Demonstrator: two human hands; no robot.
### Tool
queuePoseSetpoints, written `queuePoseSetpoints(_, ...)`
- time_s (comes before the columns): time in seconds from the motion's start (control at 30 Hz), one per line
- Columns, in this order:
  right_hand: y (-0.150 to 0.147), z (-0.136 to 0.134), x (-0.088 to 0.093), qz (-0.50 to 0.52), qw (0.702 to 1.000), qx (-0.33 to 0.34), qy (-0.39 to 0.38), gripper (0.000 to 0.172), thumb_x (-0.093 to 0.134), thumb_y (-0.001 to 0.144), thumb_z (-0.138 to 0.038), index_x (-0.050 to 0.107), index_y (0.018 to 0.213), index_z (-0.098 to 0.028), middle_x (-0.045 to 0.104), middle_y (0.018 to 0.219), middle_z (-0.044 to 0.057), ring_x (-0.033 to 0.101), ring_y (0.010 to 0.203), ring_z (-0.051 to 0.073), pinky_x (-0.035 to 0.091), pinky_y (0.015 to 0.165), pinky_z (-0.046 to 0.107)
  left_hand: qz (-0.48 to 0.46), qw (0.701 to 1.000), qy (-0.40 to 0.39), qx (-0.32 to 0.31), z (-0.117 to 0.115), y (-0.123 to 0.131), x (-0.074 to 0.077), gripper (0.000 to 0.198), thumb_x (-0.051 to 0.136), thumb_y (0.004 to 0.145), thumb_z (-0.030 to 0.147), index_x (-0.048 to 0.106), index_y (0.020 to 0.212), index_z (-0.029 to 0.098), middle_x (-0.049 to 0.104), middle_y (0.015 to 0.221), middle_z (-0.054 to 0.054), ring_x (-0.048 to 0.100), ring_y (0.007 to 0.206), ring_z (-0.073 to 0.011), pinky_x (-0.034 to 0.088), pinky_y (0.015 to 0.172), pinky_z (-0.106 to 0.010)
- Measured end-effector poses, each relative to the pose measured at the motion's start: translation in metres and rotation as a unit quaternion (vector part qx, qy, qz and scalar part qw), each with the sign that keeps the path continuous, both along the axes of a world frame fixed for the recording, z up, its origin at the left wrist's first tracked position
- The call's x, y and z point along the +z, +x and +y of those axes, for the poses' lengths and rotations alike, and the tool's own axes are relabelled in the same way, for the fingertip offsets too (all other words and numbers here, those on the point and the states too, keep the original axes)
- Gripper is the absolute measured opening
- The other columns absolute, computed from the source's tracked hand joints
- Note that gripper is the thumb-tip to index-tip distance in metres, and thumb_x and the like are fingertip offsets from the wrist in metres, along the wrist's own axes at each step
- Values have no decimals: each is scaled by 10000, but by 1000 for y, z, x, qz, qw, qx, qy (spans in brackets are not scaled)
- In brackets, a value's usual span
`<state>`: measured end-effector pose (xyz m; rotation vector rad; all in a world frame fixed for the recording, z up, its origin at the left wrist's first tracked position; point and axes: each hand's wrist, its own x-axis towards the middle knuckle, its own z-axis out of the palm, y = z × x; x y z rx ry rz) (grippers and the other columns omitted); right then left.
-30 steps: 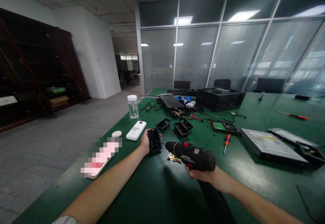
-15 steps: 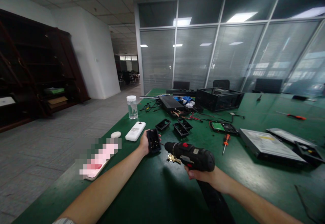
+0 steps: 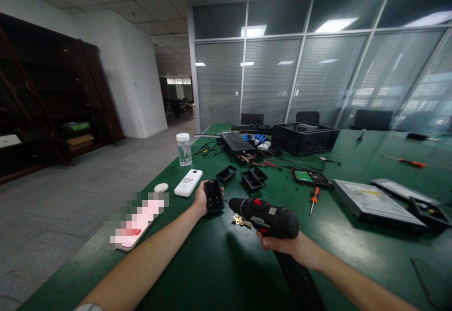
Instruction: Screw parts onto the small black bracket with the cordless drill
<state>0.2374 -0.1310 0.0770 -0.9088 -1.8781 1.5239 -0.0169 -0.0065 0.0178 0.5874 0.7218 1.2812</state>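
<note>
Box (image 3: 213, 195): black, open-faced, held left of the drill (image 3: 270, 216); can't tell from here if its low end rests on the desk (image 3: 197, 268)
Left hand (image 3: 200, 200): closed round the box from its left side and behind, a little of the grip showing past the right edge
Right hand (image 3: 273, 242): wrapped round the drill's handle, under the body; trigger pressed or not, can't tell
Box axis: near upright from where I stand, top leaning slightly left, open side turned away from the spare boxes (image 3: 252, 178)
Drill axis: lies across, nose left, tail right and a little lower
Crossing: roughly square; the bit (image 3: 226, 201) points at the box's right wall, a bit below the middle
Gap: bit tip right at that wall; touching or just short, too small to tell
Nearer hand: left, it's on the box; right sits off to the right, drill body between
What matters: I'd say the bit-to-wall angle; left hand sets the wall, right hand sets the line
Under the nose: brass plates (image 3: 242, 221), loose heap on the desk, just below the drill in view
Beyond: three spare boxes near the held one, farther out
Right side: orange screwdriver (image 3: 314, 198) lying past the drill, well apart from both hands
</note>
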Motion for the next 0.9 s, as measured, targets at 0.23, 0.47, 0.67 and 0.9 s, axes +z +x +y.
queuePoseSetpoints(0.23,1,2,-5,14,1000,3,-14,236,611,728,-346,548,846,-151,501,773,21,472,722,150,407,690,310,3,1000,-1,-7,1,-1,-1,435,349,767,414,617,771,71,633,671,-126,590,547,-212,440,495,-313)
queuePoseSetpoints(0.47,0,2,-2,6,1000,4,3,231,602,734,-359,546,815,-150,494,751,14,463,709,144,405,659,290,4,1000,10,-10,4,-2,-5,422,360,767,402,621,785,70,639,686,-127,599,575,-216,442,494,-307)
queuePoseSetpoints(0.67,1,2,-4,-2,1000,6,5,238,600,739,-366,543,823,-151,499,755,12,469,714,142,399,674,289,6,1000,18,-14,5,-2,-6,436,347,771,411,622,776,74,636,665,-127,593,552,-215,438,484,-309)
queuePoseSetpoints(0.9,3,4,-9,-7,1000,3,4,242,604,740,-354,541,861,-154,505,792,16,476,742,147,403,698,290,-3,1000,6,-21,6,-4,-7,428,377,760,419,628,804,76,644,702,-130,605,601,-223,451,503,-315)
